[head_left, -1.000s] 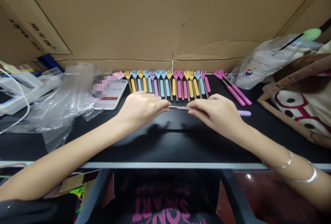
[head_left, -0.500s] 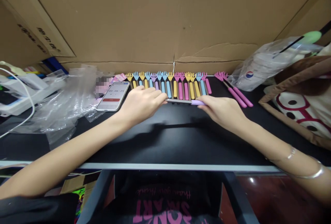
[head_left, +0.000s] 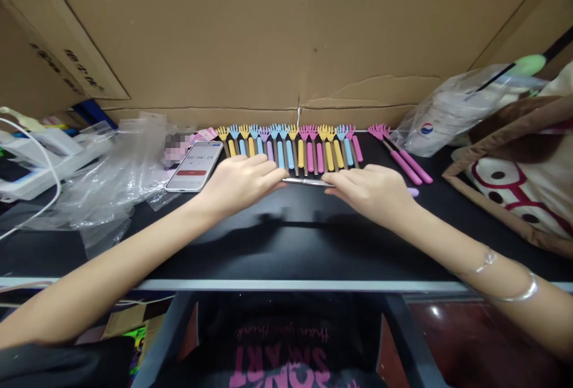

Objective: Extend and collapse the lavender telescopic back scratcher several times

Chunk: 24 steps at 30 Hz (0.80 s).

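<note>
Between my hands a telescopic back scratcher (head_left: pixel 308 182) is held level over the black tabletop. Its thin silver rod spans the gap, and the tip of its purple handle pokes out past the right wrist. My left hand (head_left: pixel 244 180) is closed round the rod's left end, hiding the head. My right hand (head_left: pixel 369 191) grips the other side, fingers wrapped round the rod. Just behind, a row of back scratchers (head_left: pixel 301 154) in yellow, blue, purple and pink lies with the claws toward the cardboard. Two pink back scratchers (head_left: pixel 409 164) lie apart on the right.
A phone (head_left: pixel 194 166) showing a timer lies left of the row, beside crumpled clear plastic bags (head_left: pixel 116 179). A white power strip (head_left: pixel 33 164) stands far left. On the right are a bagged cup (head_left: pixel 439 122) and a brown-edged fabric bag (head_left: pixel 510 197). Cardboard (head_left: pixel 268 36) walls the back.
My right hand has shifted its grip from the purple handle inward onto the silver rod, so the handle end now shows beyond the wrist. My left hand stays closed, slightly lower.
</note>
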Tool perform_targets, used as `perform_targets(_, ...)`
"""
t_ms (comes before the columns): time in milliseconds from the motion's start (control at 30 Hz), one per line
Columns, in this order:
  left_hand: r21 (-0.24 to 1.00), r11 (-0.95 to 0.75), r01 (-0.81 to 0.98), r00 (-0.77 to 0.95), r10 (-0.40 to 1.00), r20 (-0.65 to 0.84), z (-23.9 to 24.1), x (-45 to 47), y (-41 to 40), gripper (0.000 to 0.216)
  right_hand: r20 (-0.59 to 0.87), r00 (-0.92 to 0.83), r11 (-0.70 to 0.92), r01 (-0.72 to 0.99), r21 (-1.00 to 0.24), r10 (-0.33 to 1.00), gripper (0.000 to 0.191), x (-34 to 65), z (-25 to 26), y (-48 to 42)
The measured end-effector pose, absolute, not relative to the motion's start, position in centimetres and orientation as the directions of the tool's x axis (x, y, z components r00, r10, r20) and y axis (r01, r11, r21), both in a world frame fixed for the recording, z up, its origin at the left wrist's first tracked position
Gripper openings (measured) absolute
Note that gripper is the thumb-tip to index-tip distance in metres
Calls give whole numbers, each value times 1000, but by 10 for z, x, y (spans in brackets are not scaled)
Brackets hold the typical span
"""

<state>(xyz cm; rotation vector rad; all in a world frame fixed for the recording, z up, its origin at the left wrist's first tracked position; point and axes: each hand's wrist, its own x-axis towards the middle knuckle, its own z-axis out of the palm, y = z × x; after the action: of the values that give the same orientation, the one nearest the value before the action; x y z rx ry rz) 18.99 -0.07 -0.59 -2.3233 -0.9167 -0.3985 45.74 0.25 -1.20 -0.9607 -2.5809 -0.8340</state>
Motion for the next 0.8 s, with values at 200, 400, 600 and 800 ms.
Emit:
perform_targets(200, -531, -368, 763, 626, 625, 466, 12, 116, 6, 40, 444, -628, 425, 770, 476, 639, 51, 536, 6, 24)
perform_targets(400, -495, -355, 793, 591, 645, 484, 12, 80, 10, 39, 388, -495, 371, 859, 352, 777, 49, 586, 3, 35)
perform_targets(600, -384, -360, 850, 523, 663, 536, 13, 56, 7, 39, 329, -399, 382, 917, 118, 856, 32, 612, 9, 34)
perform_targets(800, -212, -381, 900, 432, 717, 547, 2, 12, -1, 25, 297, -269, 252, 963, 94, 916, 17, 641, 7, 25)
